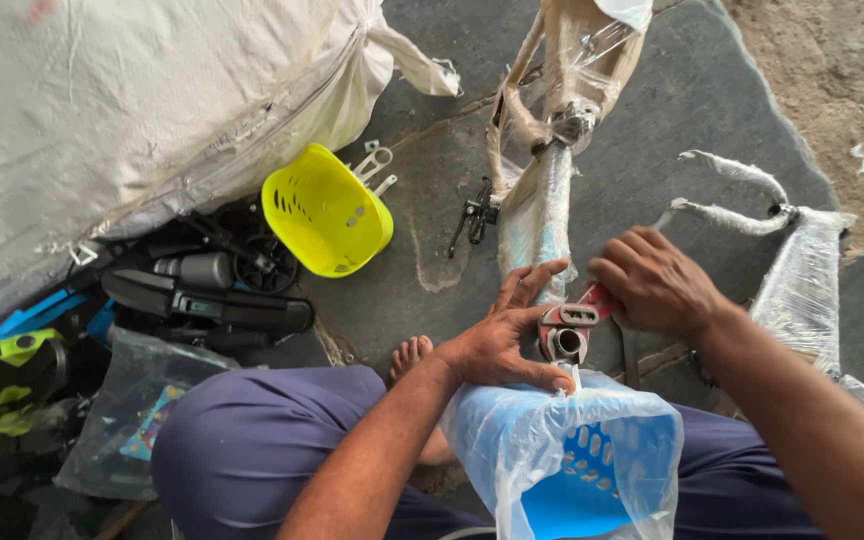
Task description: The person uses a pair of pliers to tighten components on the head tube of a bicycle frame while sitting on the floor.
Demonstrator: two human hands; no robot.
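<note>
A bicycle frame [540, 215] wrapped in clear plastic lies on the stone floor in front of me. My left hand [504, 338] rests on the frame's near end, thumb beside the open metal tube [564, 343]. My right hand [656, 280] grips a red-handled tool [580, 314] whose head sits on that tube. A blue plastic basket [580, 462] in a plastic bag lies across my lap, just below the tube.
A yellow plastic basket [325, 211] lies to the left, with black bike parts [202, 295] beside it. A big white sack [122, 110] fills the upper left. A plastic-wrapped handlebar [782, 250] lies at the right. My bare foot [410, 357] shows by my knee.
</note>
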